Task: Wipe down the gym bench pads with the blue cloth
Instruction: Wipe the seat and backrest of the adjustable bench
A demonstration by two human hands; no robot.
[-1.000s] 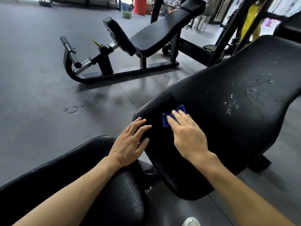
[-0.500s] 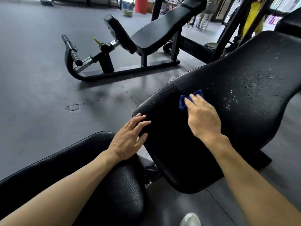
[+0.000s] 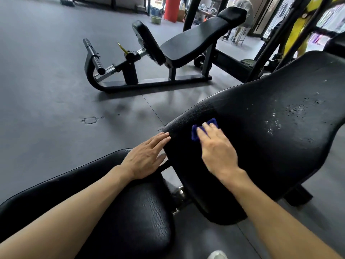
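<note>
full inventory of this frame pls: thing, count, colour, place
back pad: 1, black, right, tilted, droplets on its upper part
seat pad: 1, black, bottom left
blue cloth: 1, on the back pad's lower end, under the right hand
second bench: 1, black, beyond on the floor
floor: grey
red cylinder: 1, top centre, far
green basin: 1, far, beside the red cylinder
shoe: 1, white, bottom edge
seated person: 1, far, top right
left hand: flat, fingertips at the back pad's edge
right hand: pressing the cloth onto the back pad

No legible text (signs blurred)
</note>
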